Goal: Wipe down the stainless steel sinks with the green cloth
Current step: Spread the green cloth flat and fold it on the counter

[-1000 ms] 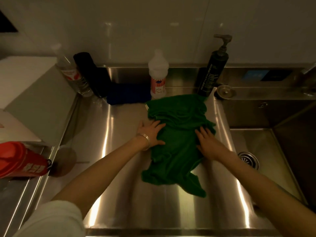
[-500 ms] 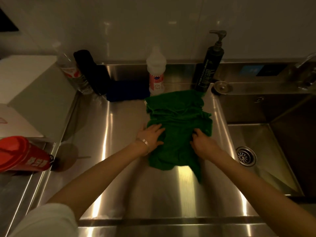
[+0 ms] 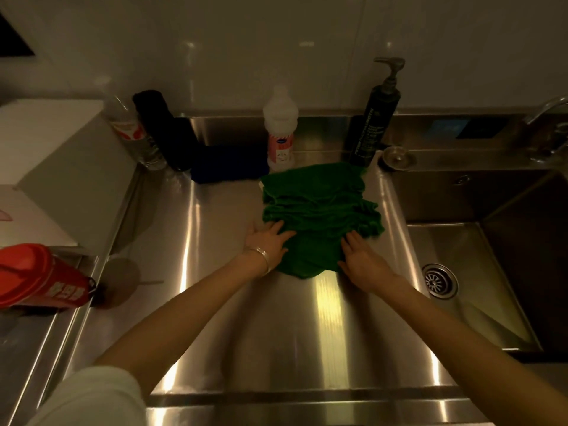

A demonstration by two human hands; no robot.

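Observation:
A crumpled green cloth (image 3: 316, 210) lies bunched on the stainless steel draining surface (image 3: 215, 302), towards its back. My left hand (image 3: 269, 242) presses flat on the cloth's near left edge, fingers straight, a bracelet on the wrist. My right hand (image 3: 361, 256) presses flat on the near right edge. To the right lies the deep steel sink basin (image 3: 479, 272) with its round drain (image 3: 439, 281).
Along the back stand a clear bottle (image 3: 132, 133), a black object (image 3: 166, 130), a dark blue cloth (image 3: 227, 166), a white bottle (image 3: 280, 130), a dark pump bottle (image 3: 375, 118) and a sink plug (image 3: 396, 156). A red bottle (image 3: 40, 276) lies at left. A tap (image 3: 550, 115) is at far right.
Both hands have pushed the green cloth away from me towards the back wall. The cloth has bunched up shorter, and its trailing near end has been drawn in.

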